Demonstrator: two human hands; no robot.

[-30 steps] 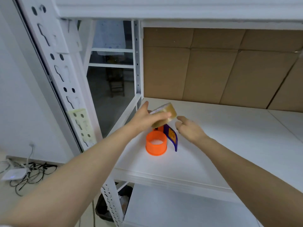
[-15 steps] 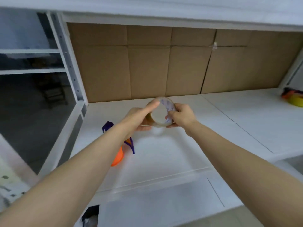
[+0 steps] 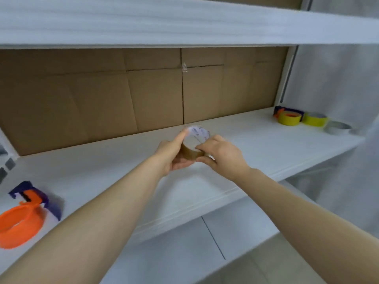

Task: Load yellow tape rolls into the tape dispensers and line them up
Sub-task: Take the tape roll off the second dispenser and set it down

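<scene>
1. The left hand (image 3: pixel 174 154) cups a brownish tape roll (image 3: pixel 192 144) from below, its fingers curled round the rim and one fingertip on top; this looks meant to steady the roll above the white shelf (image 3: pixel 256 140).
2. The right hand (image 3: pixel 221 154) pinches the roll's near edge, thumb and fingers closed on it, probably hunting for the loose tape end.
3. An empty orange-and-purple dispenser (image 3: pixel 22 220) lies far left on the shelf, well apart from the hands.
4. At the far right a loaded dispenser (image 3: pixel 288 117) wears a yellow roll; a second yellow roll (image 3: pixel 314 119) sits just beside it, then a grey roll (image 3: pixel 338 128); that end looks like the growing line.
</scene>
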